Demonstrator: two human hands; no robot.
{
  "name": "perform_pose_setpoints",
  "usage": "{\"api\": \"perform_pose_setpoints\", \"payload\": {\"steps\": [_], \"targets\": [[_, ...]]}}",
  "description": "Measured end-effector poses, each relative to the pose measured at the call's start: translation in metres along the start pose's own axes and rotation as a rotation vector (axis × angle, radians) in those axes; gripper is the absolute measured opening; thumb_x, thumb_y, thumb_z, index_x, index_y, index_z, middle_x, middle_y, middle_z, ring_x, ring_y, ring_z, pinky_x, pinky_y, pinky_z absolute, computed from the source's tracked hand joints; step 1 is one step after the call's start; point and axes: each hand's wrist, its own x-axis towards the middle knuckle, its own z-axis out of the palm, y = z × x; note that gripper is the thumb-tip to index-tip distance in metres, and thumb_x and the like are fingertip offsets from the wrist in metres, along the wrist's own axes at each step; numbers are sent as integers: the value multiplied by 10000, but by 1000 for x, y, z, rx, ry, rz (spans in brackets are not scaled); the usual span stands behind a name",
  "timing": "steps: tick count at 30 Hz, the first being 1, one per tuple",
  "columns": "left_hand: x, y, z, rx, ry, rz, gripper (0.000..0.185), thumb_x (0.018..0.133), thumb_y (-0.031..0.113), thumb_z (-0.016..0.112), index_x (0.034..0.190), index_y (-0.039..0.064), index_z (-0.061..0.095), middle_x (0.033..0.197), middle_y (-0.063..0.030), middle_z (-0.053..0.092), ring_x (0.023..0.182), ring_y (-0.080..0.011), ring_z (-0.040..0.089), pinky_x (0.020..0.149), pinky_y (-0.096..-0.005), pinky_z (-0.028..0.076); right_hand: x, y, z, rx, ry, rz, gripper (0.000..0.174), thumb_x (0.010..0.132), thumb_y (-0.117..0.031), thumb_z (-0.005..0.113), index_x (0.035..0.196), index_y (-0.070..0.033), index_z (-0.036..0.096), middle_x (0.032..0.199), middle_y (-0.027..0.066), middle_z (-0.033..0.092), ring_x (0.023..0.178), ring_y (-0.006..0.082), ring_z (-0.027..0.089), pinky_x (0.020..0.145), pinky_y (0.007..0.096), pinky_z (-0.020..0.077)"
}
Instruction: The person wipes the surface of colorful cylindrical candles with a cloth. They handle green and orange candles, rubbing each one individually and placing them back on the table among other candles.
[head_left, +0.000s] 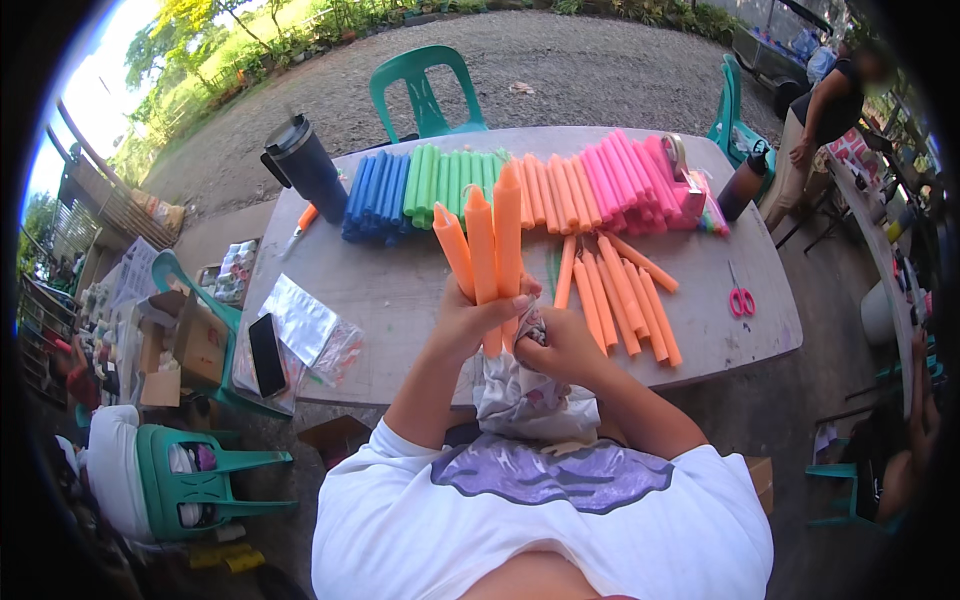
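Three orange taper candles (481, 240) stand upright in my left hand (474, 315), wicks up, its fingers closed around them. A patterned cloth (529, 397) is gripped in my right hand (566, 345), pressed near the candles' side; the cloth hangs down towards my lap. Just right of my hands, several loose orange candles (622, 292) lie on the table (420, 292). Behind them runs a row of bundled candles: blue (375, 195), green (450, 180), orange (559, 191) and pink (626, 176).
On the left are a tumbler (307, 165), an orange-handled knife (301, 225), clear plastic bags (311, 322) and a phone (267, 354). Pink scissors (741, 300), a tape dispenser (686, 191) and a dark bottle (744, 184) lie or stand right. A person (825, 105) stands beyond the right corner.
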Motion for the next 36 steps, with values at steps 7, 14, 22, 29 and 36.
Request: {"api": "perform_pose_setpoints", "payload": {"steps": [7, 14, 22, 29, 36], "targets": [[-3, 1, 18, -34, 356, 62, 174, 801, 26, 691, 942, 15, 590, 808, -42, 619, 789, -138, 622, 689, -278, 511, -10, -19, -58, -573, -456, 106, 246, 792, -263, 592, 891, -38, 602, 768, 159, 635, 742, 300, 639, 666, 410, 473], [-5, 26, 1, 544, 288, -92, 281, 788, 99, 740, 994, 7, 572, 881, -56, 611, 762, -104, 588, 667, -275, 491, -1, -4, -66, 147, 233, -96, 347, 939, -326, 499, 1107, -23, 519, 924, 81, 594, 752, 164, 577, 679, 321, 463], [-11, 0, 38, 783, 137, 31, 377, 765, 141, 766, 1066, 24, 571, 943, -83, 640, 839, -162, 631, 722, -313, 500, 25, -34, -22, 600, 484, -510, 300, 1014, -308, 353, 1009, -45, 497, 915, 53, 535, 874, 114, 490, 795, 268, 410], [-5, -26, 38, 185, 707, 507, 228, 818, 81, 722, 955, 61, 541, 783, -22, 560, 784, -75, 560, 667, -228, 476, 39, -16, -37, 1283, 519, -497, 354, 966, -447, 465, 858, -110, 456, 797, 37, 493, 748, 132, 470, 721, 271, 397], [-11, -36, 50, 512, 552, 950, 289, 858, -36, 577, 1006, 121, 385, 796, 2, 490, 905, -139, 424, 917, -378, 361, 25, -8, 20, 935, 537, -429, 236, 992, -315, 425, 963, -83, 457, 939, 73, 493, 817, 132, 476, 779, 275, 422]]}}
